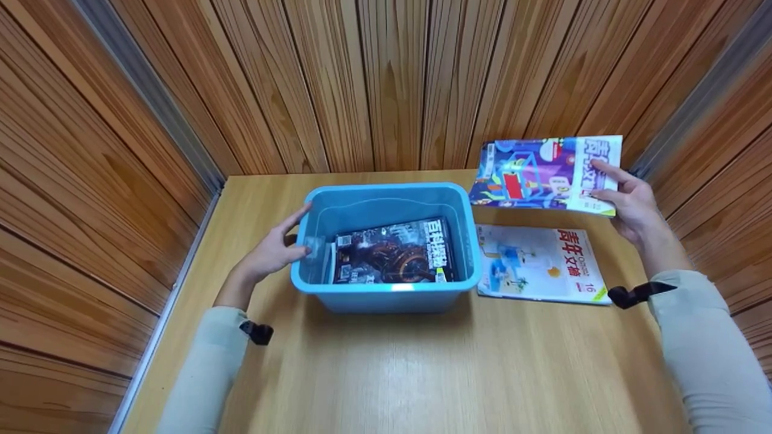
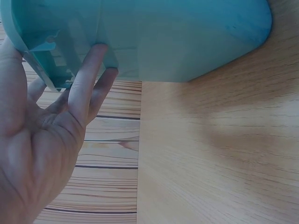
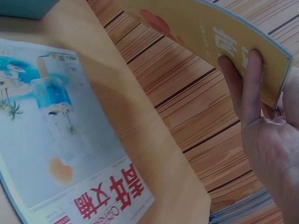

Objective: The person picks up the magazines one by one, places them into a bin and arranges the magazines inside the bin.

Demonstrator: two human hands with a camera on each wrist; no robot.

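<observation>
Pale wooden table (image 1: 422,361) amid wood-panelled walls (image 1: 386,78).

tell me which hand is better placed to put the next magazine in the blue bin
Right. The right hand already holds the colourful magazine lifted above the table, just right of the blue bin. The left hand rests against the bin's left wall with no magazine.

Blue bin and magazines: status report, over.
Left hand steadying the blue bin, fingers on its side. Right hand holds colourful magazine aloft. Dark magazine already inside bin; white magazine on table.
</observation>
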